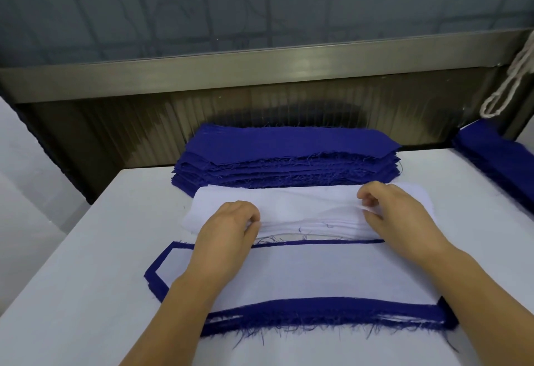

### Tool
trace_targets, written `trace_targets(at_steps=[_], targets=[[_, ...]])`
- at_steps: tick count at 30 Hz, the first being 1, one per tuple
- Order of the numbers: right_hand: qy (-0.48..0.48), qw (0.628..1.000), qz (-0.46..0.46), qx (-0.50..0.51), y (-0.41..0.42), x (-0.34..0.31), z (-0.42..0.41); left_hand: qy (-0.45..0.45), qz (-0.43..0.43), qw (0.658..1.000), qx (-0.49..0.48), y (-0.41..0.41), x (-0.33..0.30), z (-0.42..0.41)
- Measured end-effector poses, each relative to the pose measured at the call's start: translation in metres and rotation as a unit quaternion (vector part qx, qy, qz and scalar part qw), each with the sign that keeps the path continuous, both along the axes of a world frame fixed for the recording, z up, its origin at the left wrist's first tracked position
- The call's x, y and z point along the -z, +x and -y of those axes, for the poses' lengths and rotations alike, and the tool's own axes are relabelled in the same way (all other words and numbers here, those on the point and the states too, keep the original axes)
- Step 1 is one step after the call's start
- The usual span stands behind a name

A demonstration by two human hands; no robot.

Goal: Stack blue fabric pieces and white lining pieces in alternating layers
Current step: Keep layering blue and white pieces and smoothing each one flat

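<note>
Both hands work the low pile of white lining pieces [289, 209]: the left hand [231, 221] curls its fingers onto the near left edge, and the right hand [396, 206] pinches up the top sheet at the right. To do this well, peel off one layer only and lift both ends evenly. Nearer lies the alternating stack on the white table [86, 279], white lining uppermost [318, 273] with a frayed blue fabric border [318, 308]; behind sits the stack of blue fabric pieces [289, 146]. No writing is visible.

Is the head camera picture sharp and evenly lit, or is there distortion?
Head view: soft, even light and faint shadows; the white table nearly swallows the white lining pile; wide-angle bending curves the metal ledge; both hands are fairly sharp, and the frayed blue threads stay readable.
</note>
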State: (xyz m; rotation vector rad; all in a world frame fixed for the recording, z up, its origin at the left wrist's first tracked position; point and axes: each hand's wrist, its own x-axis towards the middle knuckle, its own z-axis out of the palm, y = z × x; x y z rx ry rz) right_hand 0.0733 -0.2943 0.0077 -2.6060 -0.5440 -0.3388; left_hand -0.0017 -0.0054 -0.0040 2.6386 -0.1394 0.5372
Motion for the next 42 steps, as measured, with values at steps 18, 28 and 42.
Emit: trace_targets(at_steps=[18,28,42], targets=[[0.288,0.938,-0.182,-0.065,-0.020,-0.030,0.013,0.069,-0.023,0.997,0.024,0.004,0.006,0.001],[0.374,0.867,-0.318,-0.088,-0.019,-0.032,0.018,-0.015,0.012,1.000,0.012,0.003,0.005,-0.002],[0.423,0.856,-0.293,-0.058,-0.007,-0.037,0.043,-0.171,0.043,0.984,-0.040,-0.028,-0.053,-0.021]])
